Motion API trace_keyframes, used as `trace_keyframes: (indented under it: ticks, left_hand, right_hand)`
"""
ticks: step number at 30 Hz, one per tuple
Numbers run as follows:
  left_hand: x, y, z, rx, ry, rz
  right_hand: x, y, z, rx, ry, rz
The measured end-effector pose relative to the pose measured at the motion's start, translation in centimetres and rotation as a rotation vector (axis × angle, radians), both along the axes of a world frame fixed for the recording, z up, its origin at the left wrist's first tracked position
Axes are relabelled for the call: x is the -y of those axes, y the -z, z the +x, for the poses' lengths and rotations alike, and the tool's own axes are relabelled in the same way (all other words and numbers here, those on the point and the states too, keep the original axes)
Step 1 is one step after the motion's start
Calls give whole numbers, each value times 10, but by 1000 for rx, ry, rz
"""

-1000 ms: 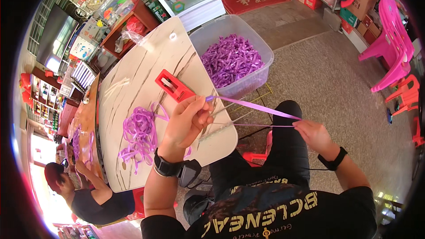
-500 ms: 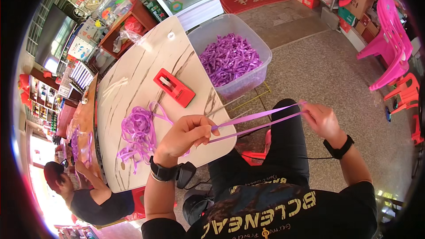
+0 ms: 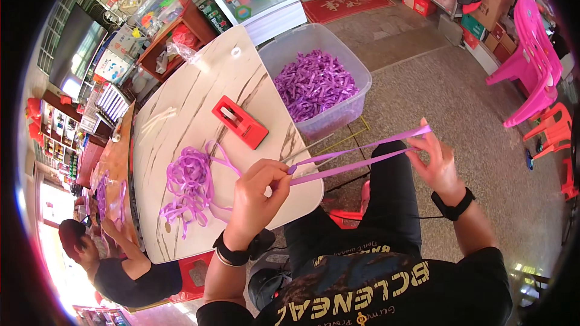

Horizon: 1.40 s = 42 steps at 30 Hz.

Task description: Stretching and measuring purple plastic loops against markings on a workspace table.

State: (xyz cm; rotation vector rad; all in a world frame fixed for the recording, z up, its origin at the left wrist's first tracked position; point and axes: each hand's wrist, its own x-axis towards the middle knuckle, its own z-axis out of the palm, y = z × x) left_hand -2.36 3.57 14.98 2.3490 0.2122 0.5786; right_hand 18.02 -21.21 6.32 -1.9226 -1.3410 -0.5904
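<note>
A long purple ribbon (image 3: 362,142) is stretched in two strands between my hands, above my lap and the table's corner. My left hand (image 3: 258,198) pinches its left end between thumb and fingertips. At the other end, my right hand (image 3: 436,166) holds the ribbon at its fingertips, thumb and fingers spread apart so that the strands separate. A loose tangle of purple ribbon (image 3: 190,175) lies on the table beside my left hand, with a tail running toward that hand. Farther back on the table rests a red tape dispenser (image 3: 240,123).
A translucent plastic bin (image 3: 360,93) full of short purple ribbon pieces (image 3: 314,84) stands by the marble-patterned table (image 3: 181,93). Thin white sticks (image 3: 158,119) lie on the table's left side. Another person (image 3: 124,271) sits at the far left. Pink chairs (image 3: 531,66) stand on the right.
My right hand has opened its fingers, rising slightly to the right, and the ribbon strands have spread wider apart there. My left hand has turned a little, still pinching.
</note>
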Motion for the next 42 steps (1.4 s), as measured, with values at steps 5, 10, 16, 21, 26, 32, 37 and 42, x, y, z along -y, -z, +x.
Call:
trace_keyframes:
  ticks: [5, 10, 16, 21, 26, 32, 37, 42]
  left_hand:
    - [6, 2, 2, 155, -6, 160]
    - [1, 7, 8, 371, 164, 558]
    - [7, -3, 13, 350, 355, 786]
    - [14, -12, 18, 295, 477, 860]
    - [16, -17, 12, 234, 542, 954]
    - [11, -20, 5, 177, 504, 807]
    - [14, -15, 6, -93, 351, -87]
    - [19, -25, 7, -407, 263, -785]
  right_hand:
    - [-2, 20, -18, -193, 6, 27]
    - [2, 27, -38, -442, -70, -82]
    - [-4, 4, -44, -636, -251, -75]
    - [-49, -37, -43, -772, -530, 156]
    - [-75, -59, -37, -1254, -840, -102]
    - [-83, -73, -41, -789, -769, -226]
    - [-84, -67, -50, 16, -474, 67]
    - [-82, -61, -55, 288, -370, 266]
